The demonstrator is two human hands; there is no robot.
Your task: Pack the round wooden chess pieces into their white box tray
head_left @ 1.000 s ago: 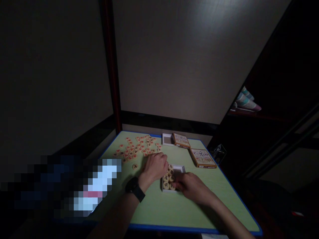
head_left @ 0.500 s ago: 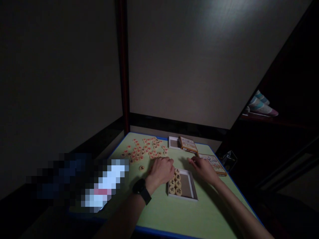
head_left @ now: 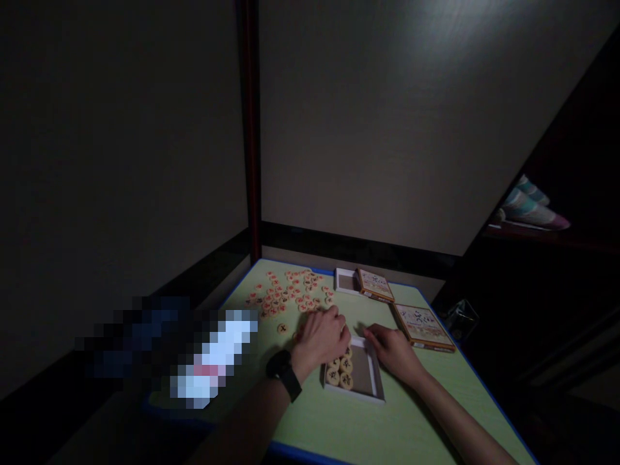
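Observation:
My left hand (head_left: pixel 323 336), with a black watch on its wrist, bends over the upper left corner of a shallow white box (head_left: pixel 356 392). Its fingertips are hidden below it, so what it grips cannot be made out. Round wooden pieces (head_left: pixel 345 381) with dark characters lie in the left part of this box; its right part shows bare grey bottom. At the box's upper right edge is my right hand (head_left: pixel 392 352), fingers curled with thumb and forefinger together. Many loose round pieces (head_left: pixel 283 290), most marked red, are scattered behind my left hand. One dark-marked piece (head_left: pixel 282 329) lies apart.
At the back of the green table (head_left: pixel 310 429) a second white box (head_left: pixel 347 281) sits beside a printed lid (head_left: pixel 375 285). Another printed lid (head_left: pixel 423 324) lies near the right edge. A blurred bright object (head_left: pixel 217 358) is at the left. Walls stand behind.
The view has shifted, moving the scene rightward. My left hand stays over the box's upper left part and covers more pieces. My right hand has come closer to the box's right edge.

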